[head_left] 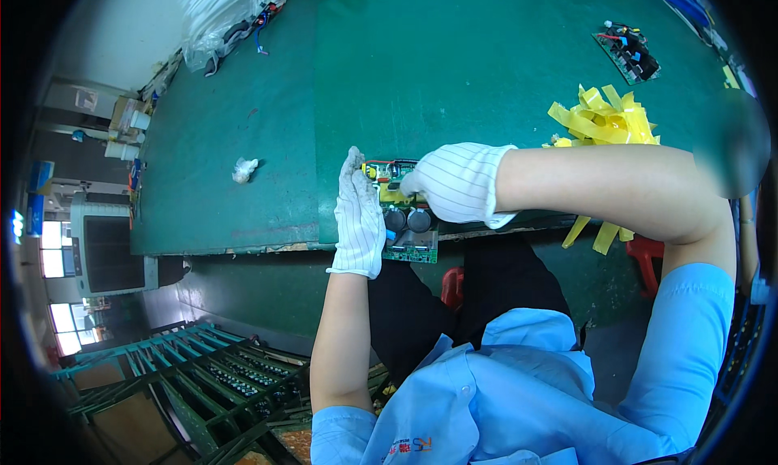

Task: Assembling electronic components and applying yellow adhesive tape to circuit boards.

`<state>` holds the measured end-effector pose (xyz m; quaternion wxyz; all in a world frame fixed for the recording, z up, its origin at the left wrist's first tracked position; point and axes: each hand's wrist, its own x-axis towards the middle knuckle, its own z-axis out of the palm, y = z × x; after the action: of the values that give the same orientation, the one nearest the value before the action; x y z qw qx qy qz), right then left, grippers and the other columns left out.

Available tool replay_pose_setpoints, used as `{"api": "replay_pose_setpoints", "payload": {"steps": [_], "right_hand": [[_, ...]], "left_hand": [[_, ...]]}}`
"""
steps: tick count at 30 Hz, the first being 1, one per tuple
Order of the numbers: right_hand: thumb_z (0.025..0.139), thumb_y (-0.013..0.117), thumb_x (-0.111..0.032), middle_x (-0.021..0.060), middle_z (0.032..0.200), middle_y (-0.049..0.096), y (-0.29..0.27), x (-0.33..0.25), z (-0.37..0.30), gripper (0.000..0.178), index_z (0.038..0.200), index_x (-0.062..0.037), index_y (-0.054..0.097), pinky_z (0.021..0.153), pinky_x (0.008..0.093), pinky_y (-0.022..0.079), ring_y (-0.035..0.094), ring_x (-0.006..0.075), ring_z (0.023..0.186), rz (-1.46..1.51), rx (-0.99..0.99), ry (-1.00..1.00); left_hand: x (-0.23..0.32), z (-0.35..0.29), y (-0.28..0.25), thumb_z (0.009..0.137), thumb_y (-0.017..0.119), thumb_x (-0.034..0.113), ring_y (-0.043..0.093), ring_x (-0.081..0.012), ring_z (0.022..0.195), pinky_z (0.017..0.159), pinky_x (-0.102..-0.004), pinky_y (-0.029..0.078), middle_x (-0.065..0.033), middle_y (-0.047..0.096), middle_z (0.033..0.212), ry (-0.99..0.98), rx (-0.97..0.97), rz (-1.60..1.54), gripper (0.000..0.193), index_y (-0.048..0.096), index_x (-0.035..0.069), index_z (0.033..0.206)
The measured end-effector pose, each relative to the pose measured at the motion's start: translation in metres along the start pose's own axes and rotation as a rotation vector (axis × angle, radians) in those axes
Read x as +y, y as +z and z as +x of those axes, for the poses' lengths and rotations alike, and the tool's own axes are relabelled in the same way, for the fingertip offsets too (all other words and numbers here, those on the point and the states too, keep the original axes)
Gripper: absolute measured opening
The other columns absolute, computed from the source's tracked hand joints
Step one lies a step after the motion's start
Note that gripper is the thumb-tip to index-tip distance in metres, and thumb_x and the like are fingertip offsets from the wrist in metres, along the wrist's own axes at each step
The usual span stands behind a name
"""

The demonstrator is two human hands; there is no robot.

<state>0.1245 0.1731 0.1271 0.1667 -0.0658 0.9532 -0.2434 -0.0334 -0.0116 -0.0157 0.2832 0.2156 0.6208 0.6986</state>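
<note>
A green circuit board (423,253) with dark round capacitors and a yellow-covered part (392,194) lies across the table's near edge, partly overhanging it. My left hand (359,218), in a white striped knit glove, grips the board's left side, with its fingers stretched along that edge. From the right, my gloved right hand (462,181) reaches over the board's upper half. Its fingertips are drawn together and touch the board beside the yellow part. Whatever they pinch, if anything, is hidden by the glove.
A heap of yellow tape strips (608,118) is on the green table (389,76) beyond my right forearm. Farther right lies another populated circuit board (628,53). A crumpled white scrap (244,170) sits at left, and plastic bags (223,15) at the far left.
</note>
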Motion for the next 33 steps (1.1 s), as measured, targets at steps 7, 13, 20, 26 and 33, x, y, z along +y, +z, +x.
{"api": "replay_pose_setpoints", "payload": {"steps": [7,13,20,26,33], "right_hand": [[0.083,0.052,-0.008,0.0231,0.089,0.069,0.009,0.008,-0.003,0.037,0.117,-0.0084,0.068,0.075,0.0482,0.053,0.067,0.0416,0.082,0.127,0.074,-0.077],[0.088,0.049,-0.006,0.0232,0.086,0.068,0.012,0.008,-0.013,0.035,0.117,-0.0079,0.067,0.071,0.0503,0.051,0.066,0.0422,0.081,0.179,0.14,-0.032],[0.087,0.051,-0.007,0.0201,0.084,0.063,-0.009,-0.003,-0.051,0.027,0.11,-0.0084,0.065,0.066,0.0496,0.049,0.063,0.0412,0.075,0.1,0.191,-0.007],[0.084,0.056,-0.002,0.018,0.083,0.055,-0.009,0.02,-0.126,0.032,0.115,-0.0067,0.063,0.061,0.0453,0.047,0.059,0.0362,0.068,-0.075,0.543,0.036],[0.085,0.059,-0.002,0.0163,0.086,0.056,0.001,0.023,-0.2,0.041,0.126,-0.0071,0.06,0.06,0.0441,0.046,0.06,0.0343,0.075,-0.296,0.571,0.427]], "left_hand": [[0.024,-0.017,0.044,0.11,0.03,0.038,0.044,-0.024,0.137,0.114,-0.0354,0.036,-0.0171,0.043,0.15,0.027,0.072,0.27,0.054,0.031,0.006,0.153],[0.027,-0.02,0.04,0.11,0.027,0.041,0.042,-0.0241,0.138,0.116,-0.0374,0.033,-0.0173,0.042,0.15,0.044,0.091,0.235,0.056,0.032,0.006,0.153],[0.028,-0.03,0.04,0.107,0.032,0.046,0.043,-0.0288,0.138,0.116,-0.0425,0.032,-0.0201,0.044,0.147,0.311,0.124,0.422,0.061,0.035,0.002,0.149],[0.035,-0.044,0.042,0.103,0.04,0.051,0.044,-0.0344,0.137,0.116,-0.0482,0.031,-0.0234,0.048,0.144,0.603,0.155,0.608,0.069,0.04,-0.004,0.144],[0.061,-0.069,0.06,0.091,0.06,0.047,0.049,-0.0431,0.13,0.109,-0.0552,0.035,-0.0236,0.054,0.135,0.854,0.008,1.032,0.065,0.05,0.001,0.136]]}}
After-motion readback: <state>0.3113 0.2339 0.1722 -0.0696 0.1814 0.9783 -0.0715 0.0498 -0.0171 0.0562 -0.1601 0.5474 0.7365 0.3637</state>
